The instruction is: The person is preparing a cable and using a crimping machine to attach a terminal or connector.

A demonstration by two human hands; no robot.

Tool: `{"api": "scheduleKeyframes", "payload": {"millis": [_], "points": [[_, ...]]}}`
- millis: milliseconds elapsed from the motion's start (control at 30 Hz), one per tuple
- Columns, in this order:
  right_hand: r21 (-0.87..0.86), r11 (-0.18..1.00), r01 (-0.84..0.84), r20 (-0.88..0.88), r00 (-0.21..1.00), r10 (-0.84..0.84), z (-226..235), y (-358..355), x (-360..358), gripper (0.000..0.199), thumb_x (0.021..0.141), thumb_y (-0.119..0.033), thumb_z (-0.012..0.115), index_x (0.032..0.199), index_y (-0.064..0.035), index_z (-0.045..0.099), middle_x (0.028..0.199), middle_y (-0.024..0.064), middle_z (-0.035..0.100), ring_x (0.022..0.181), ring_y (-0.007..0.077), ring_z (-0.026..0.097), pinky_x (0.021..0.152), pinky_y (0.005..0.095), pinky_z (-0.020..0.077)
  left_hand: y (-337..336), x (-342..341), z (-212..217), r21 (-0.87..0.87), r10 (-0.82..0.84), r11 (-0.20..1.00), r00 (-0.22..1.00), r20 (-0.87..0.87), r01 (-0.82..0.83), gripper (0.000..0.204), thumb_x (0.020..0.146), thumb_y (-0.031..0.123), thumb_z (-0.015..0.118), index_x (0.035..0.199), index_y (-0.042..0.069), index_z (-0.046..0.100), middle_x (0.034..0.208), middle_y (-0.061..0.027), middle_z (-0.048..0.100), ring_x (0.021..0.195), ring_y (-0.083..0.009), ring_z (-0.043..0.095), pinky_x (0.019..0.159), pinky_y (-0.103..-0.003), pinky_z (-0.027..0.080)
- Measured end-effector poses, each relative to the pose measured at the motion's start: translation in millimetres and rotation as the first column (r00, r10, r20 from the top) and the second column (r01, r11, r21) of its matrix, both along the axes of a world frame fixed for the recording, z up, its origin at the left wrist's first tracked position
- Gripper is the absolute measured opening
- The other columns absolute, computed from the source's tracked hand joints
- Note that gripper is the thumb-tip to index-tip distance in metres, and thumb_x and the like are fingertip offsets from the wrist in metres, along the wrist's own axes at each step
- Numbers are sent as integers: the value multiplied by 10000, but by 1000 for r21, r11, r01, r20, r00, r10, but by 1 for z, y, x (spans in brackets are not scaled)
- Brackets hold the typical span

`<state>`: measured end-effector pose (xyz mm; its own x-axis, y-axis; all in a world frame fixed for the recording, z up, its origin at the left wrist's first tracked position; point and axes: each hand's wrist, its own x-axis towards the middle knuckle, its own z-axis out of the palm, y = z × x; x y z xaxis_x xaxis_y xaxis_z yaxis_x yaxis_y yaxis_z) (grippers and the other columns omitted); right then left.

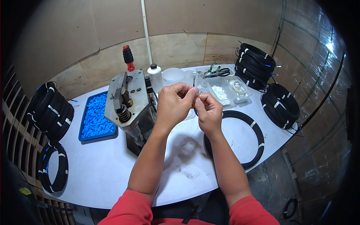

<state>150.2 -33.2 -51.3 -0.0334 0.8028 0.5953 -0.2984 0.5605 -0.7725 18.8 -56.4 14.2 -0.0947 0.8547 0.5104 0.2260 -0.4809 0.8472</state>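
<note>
My left hand (174,102) and my right hand (209,113) meet over the middle of the table, fingertips pinched together. Between them is the end of a thin black cable (194,79), whose pale tip stands up above my fingers. A small clear or shiny piece seems to sit at the fingertips, but my fingers mostly hide it. Below and right of my right hand a taped coil of black cable (258,139) lies flat, partly behind my forearm.
Left of my hands stands a metal hand press (137,95), beside a tray (98,139) of blue pieces. Behind are a white bottle (155,78), clear boxes (240,100) and scissors (219,72). Cable coils stack at left (50,112) and right (255,63).
</note>
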Motion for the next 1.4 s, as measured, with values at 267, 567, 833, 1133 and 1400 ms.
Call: {"api": "scheduleKeyframes", "payload": {"millis": [267, 567, 833, 1133, 1400], "points": [[-41, 990, -131, -53, 990, 129, -2, 5, 8, 88, 993, -67, 689, 949, 4, 662, 893, 46, 720, 790, 93, 677, 737, 254, 569, 4, 0, -4, -27, -58, 998, 998, 39, 59, 237, 933, 160, 732, 916, -75, 758, 711, -107, 737, 603, -110, 671, 545, -265, 529], [-70, 981, -179, -99, 980, 172, -1, 4, 7, 84, 984, -61, 700, 940, -4, 657, 879, 51, 721, 770, 88, 671, 720, 244, 561, 5, -1, -5, -94, -92, 991, 994, 63, 98, 238, 951, 174, 751, 914, -62, 745, 760, -46, 712, 691, -70, 618, 617, -246, 504], [-67, 983, -170, -80, 983, 164, 1, 4, 9, 91, 980, -70, 706, 938, -2, 663, 893, 62, 736, 765, 88, 673, 716, 243, 560, 10, -3, -10, -49, -116, 992, 991, 68, 120, 236, 942, 162, 732, 921, -73, 752, 732, -98, 731, 633, -92, 631, 559, -263, 504], [-62, 987, -146, -65, 988, 142, 0, 5, 10, 98, 976, -83, 718, 937, -5, 674, 887, 60, 744, 760, 87, 676, 706, 241, 557, 10, -2, -9, -36, -115, 992, 992, 58, 117, 239, 943, 161, 730, 927, -77, 751, 731, -90, 725, 637, -85, 616, 558, -261, 495], [-69, 989, -130, -60, 990, 126, 1, 4, 9, 102, 978, -86, 715, 931, -8, 668, 886, 60, 743, 756, 90, 675, 704, 245, 555, 9, -3, -9, -47, -122, 991, 989, 79, 126, 236, 941, 160, 730, 916, -74, 751, 736, -90, 731, 640, -86, 627, 564, -260, 501]]}}
